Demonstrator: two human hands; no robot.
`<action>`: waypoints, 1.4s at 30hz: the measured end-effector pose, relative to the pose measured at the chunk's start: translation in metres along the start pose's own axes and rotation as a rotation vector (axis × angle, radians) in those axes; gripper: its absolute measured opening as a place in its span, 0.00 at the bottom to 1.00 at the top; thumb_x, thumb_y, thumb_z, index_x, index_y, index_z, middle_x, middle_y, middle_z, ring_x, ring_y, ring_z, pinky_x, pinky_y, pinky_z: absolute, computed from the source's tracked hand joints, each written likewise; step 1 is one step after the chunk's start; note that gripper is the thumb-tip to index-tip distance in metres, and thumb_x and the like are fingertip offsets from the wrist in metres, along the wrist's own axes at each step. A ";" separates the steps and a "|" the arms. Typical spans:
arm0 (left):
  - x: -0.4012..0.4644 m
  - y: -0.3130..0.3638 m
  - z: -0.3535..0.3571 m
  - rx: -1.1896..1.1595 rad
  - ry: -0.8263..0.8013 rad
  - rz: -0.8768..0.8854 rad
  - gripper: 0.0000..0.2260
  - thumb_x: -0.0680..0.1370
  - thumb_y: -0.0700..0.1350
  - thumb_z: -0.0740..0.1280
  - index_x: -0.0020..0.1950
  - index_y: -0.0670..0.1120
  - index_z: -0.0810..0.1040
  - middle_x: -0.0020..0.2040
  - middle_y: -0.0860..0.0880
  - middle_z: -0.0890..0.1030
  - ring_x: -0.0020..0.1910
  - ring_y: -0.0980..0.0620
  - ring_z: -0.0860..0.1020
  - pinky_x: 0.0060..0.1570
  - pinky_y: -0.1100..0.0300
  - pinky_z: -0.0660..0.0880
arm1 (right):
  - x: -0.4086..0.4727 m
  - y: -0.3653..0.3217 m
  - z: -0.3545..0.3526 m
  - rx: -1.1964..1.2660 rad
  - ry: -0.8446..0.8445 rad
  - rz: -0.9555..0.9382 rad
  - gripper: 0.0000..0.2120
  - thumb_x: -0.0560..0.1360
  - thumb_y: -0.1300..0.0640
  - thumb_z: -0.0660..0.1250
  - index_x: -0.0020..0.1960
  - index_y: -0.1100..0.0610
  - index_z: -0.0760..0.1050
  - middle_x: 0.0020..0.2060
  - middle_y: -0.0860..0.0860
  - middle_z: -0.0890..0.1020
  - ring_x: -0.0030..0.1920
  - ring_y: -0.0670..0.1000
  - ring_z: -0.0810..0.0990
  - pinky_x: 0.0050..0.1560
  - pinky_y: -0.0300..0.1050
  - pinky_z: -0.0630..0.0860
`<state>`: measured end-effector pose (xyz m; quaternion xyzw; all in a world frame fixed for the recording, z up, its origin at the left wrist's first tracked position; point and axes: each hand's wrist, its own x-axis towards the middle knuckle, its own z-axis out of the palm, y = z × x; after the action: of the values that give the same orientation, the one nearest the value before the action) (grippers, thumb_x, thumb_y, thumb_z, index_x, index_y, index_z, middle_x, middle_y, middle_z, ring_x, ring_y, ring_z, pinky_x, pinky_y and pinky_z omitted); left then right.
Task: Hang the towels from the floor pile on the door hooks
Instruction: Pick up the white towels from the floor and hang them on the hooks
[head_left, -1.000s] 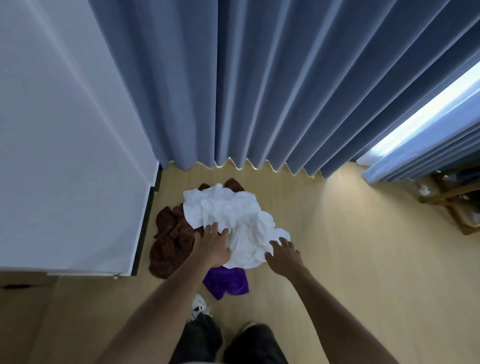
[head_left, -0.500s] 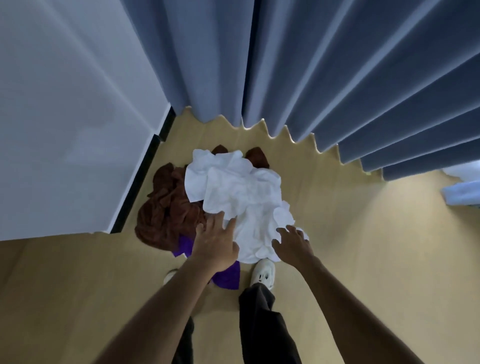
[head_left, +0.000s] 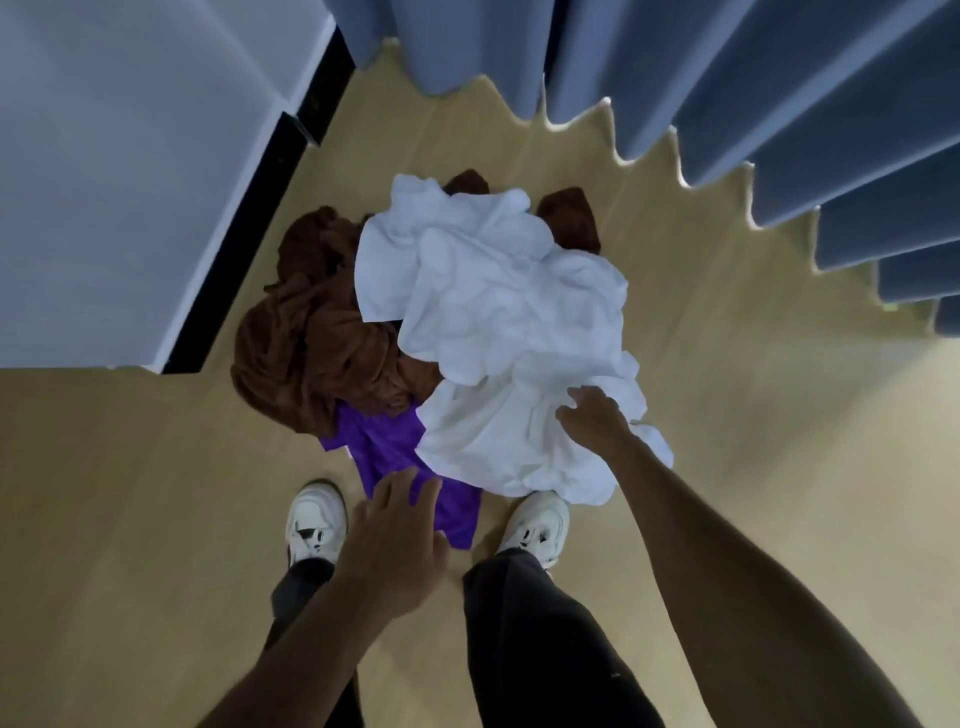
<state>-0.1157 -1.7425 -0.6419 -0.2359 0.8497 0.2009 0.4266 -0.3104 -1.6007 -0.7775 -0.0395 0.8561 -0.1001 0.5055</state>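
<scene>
Blue-grey curtain (head_left: 779, 104) folds hang well beyond both hands, their wavy hem just above the pale wood floor (head_left: 779, 467). A white wall panel (head_left: 130, 182) with a black edge stands far off to the outer side of the left hand (head_left: 395, 551). Between the two, on the floor, lies the towel pile. The white towel (head_left: 509, 322) is the biggest piece, crumpled on top, spreading from under the right hand (head_left: 592, 421) away toward the curtain. The brown towel (head_left: 322, 338) is bunched beside it, ahead of the left hand, with more brown cloth showing past the far edge of the white one. The purple towel (head_left: 405, 467) lies flattest, partly under the other two, its near corner just beyond the left fingertips.

The right hand rests on the near part of the white towel with its fingers curled down into the cloth, gripping a fold. The left hand hovers above the floor with fingers spread and relaxed, holding nothing, close to the purple towel; whether it touches it cannot be told. Below the hands are dark trouser legs (head_left: 530, 623) and two white sneakers (head_left: 317, 519), the right one touching the white towel's near edge.
</scene>
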 end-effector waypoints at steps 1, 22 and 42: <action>-0.002 -0.002 0.000 -0.009 -0.003 -0.017 0.25 0.80 0.51 0.55 0.76 0.49 0.54 0.76 0.47 0.53 0.75 0.48 0.54 0.69 0.52 0.60 | -0.003 -0.005 0.002 0.026 0.018 -0.022 0.22 0.75 0.55 0.60 0.69 0.58 0.69 0.70 0.55 0.69 0.70 0.59 0.66 0.68 0.51 0.64; -0.268 0.046 -0.328 -0.416 0.465 0.279 0.06 0.70 0.37 0.64 0.45 0.41 0.78 0.45 0.50 0.78 0.50 0.51 0.75 0.50 0.65 0.71 | -0.449 -0.207 -0.207 0.194 0.217 -0.908 0.19 0.67 0.72 0.63 0.29 0.50 0.64 0.27 0.45 0.71 0.31 0.40 0.73 0.34 0.30 0.66; -0.600 -0.241 -0.319 -0.666 0.869 -0.020 0.11 0.73 0.37 0.55 0.44 0.50 0.73 0.49 0.48 0.78 0.48 0.48 0.74 0.43 0.59 0.69 | -0.731 -0.424 -0.076 -0.300 0.187 -1.336 0.09 0.77 0.56 0.61 0.40 0.55 0.76 0.36 0.47 0.79 0.38 0.46 0.74 0.35 0.31 0.67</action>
<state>0.1357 -1.9727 -0.0070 -0.4275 0.8359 0.3390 -0.0597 -0.0363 -1.8817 -0.0254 -0.6192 0.6929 -0.2735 0.2483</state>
